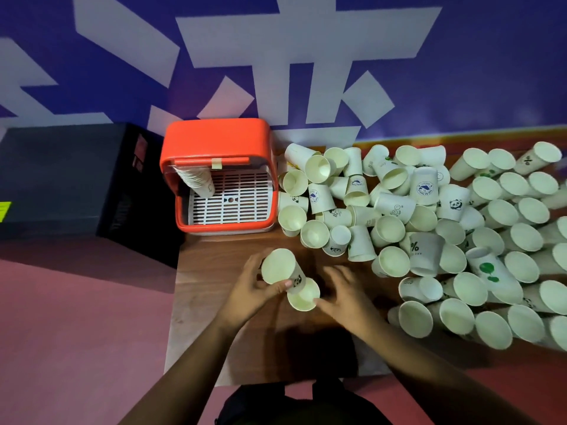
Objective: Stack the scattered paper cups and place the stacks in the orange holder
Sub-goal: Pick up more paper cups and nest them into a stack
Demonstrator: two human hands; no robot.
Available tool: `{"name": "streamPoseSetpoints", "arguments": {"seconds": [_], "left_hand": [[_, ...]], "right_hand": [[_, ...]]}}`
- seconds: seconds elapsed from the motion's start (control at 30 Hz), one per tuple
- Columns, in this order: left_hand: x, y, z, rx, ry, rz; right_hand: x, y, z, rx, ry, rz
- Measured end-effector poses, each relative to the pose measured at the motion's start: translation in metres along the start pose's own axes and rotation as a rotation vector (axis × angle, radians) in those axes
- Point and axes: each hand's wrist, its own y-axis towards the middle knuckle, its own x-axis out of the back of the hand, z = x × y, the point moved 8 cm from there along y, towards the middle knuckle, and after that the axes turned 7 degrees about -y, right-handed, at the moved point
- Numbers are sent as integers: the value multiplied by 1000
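My left hand (256, 285) grips a white paper cup with a panda print (280, 266), its mouth facing up. Just below it stands a second cup (303, 294), which my right hand (343, 294) touches at the rim with its fingers spread. The orange holder (214, 142) stands at the table's back left, its lid up, with one leaning stack of cups (198, 180) inside on the white slatted tray. Several loose cups (423, 210) lie heaped over the right half of the table.
A black box (70, 179) sits left of the holder. The wooden table (221, 317) ends at its left edge near my left forearm. A blue wall with white shapes (306, 56) rises behind. Pink floor lies to the left.
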Motion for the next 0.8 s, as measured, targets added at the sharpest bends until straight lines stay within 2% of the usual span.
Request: {"name": "streamPoseSetpoints", "arguments": {"seconds": [0.1, 0.17, 0.23, 0.33, 0.53, 0.67, 0.8], "left_hand": [[-21, -4, 7, -9, 63, 114], [-32, -3, 15, -24, 138, 176], [-42, 1, 24, -49, 257, 220], [-55, 8, 43, -50, 391, 257], [-84, 13, 63, 25, 389, 306], [-102, 21, 58, 50, 398, 368], [-85, 58, 30, -2, 464, 168]], "right_hand": [[46, -8, -36, -64, -128, -304], [67, -12, -61, -177, -216, -403], [78, -12, -82, -273, -285, -413], [82, -7, -103, -336, -414, -333], [70, 9, -117, -326, -551, -192], [77, 0, -113, -276, -480, -245], [97, -28, -101, -273, -200, -401]]}}
